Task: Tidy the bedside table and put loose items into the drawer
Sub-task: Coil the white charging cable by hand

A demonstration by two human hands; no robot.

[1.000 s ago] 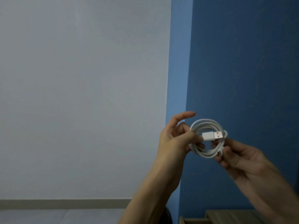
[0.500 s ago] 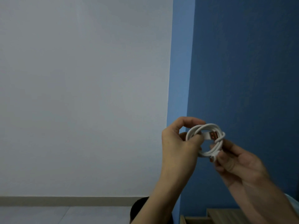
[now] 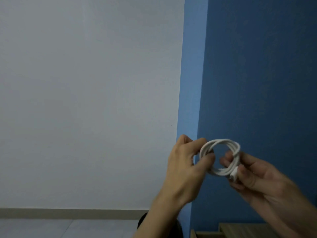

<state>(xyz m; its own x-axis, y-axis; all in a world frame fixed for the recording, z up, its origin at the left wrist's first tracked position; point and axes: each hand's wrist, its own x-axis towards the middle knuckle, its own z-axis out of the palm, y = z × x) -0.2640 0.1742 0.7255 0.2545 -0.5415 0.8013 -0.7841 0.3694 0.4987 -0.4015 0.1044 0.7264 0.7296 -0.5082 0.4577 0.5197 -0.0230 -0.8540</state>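
A white charging cable (image 3: 221, 143) is wound into a small coil and held up in front of the blue wall. My left hand (image 3: 185, 167) pinches the coil's left side between thumb and curled fingers. My right hand (image 3: 253, 177) grips the coil's right and lower side, with a white plug end (image 3: 233, 174) against its fingers. The other plug is hidden. A strip of the wooden bedside table (image 3: 240, 229) shows at the bottom edge, below my right arm. No drawer is visible.
A pale grey wall (image 3: 85, 100) fills the left, meeting the blue wall (image 3: 257, 66) at a corner. A beige skirting board (image 3: 68, 213) runs above the grey floor. Something dark (image 3: 141, 222) sits low behind my left forearm.
The USB plug that showed across the coil has been tucked in and is out of sight. My left fingers curled round the coil. Both hands stay raised at the same spot.
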